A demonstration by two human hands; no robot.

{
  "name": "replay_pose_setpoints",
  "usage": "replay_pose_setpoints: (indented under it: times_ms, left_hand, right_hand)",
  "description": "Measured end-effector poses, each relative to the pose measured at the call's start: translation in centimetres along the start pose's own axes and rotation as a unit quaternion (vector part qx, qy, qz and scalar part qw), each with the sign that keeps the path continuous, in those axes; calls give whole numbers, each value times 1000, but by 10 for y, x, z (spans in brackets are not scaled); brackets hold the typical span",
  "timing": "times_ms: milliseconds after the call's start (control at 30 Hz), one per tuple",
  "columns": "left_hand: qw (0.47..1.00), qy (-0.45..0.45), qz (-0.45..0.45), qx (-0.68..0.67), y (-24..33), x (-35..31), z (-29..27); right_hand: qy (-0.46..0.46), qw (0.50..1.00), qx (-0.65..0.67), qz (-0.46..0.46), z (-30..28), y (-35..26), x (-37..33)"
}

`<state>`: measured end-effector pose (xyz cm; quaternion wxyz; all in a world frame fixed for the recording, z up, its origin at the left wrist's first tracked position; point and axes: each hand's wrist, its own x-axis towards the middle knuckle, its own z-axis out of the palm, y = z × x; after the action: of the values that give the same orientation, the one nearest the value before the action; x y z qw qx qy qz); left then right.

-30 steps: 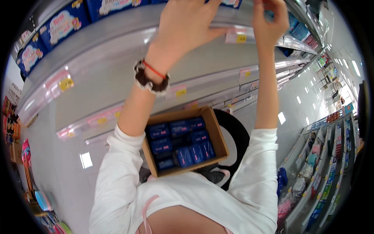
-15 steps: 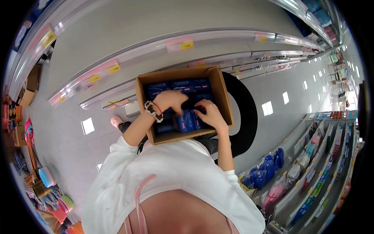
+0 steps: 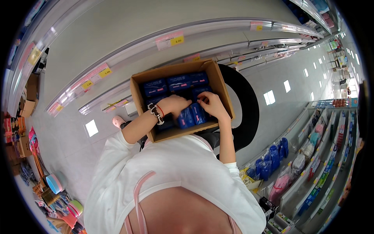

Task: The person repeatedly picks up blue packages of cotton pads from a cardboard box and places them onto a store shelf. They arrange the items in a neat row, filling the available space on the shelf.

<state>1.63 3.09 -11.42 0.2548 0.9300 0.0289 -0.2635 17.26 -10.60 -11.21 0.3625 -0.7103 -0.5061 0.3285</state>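
Note:
An open cardboard box (image 3: 136, 87) rests in front of my body, holding several shiny blue plastic-wrapped packs, among them a pack (image 3: 155, 87) at the far left. My left hand (image 3: 177, 105), with bracelets at its wrist, reaches inside with fingers bent down over the left side of an upright blue pack (image 3: 186, 119). Some of those fingertips are hidden. My right hand (image 3: 213, 105) has its thumb and fingers curled at the top of the neighbouring blue pack (image 3: 199, 114), near the box's right wall. The two packs stand side by side at the near side.
Beyond the box run bare grey shelves (image 3: 128, 31) with price labels along their edges. A round black seat or ring (image 3: 245, 105) lies beneath the box's right side. Stocked shelves (image 3: 319, 171) stand at the right, and brushes and basins (image 3: 54, 183) at the lower left.
My left hand has moved from a blurred motion above the packs to a steadier hold low beside one. My right hand stays by its pack. The view has shifted slightly.

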Motion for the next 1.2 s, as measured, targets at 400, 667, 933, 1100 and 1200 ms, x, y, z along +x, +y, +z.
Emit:
replay_pose_setpoints:
  times_ms: [400,667,933,1100,1200]
  left_hand:
    - [930,151,132,-307,-6,-24,-36]
    - [621,379,198,-656,16,-37,-62]
    - [462,575,119,-665,53,-72,-88]
    - [546,623,188,-528,68,-114,-116]
    - [599,644,204,-430,74,-124,-119]
  right_hand:
    - [70,996,48,-33,0,-7,1]
    - [-77,821,565,-18,-11,-4,-13]
    - [46,941,325,-78,3,-106,-21]
    - [197,852,444,-194,-39,-138,-11]
    - [279,826,441,-213,-59,-153,-8]
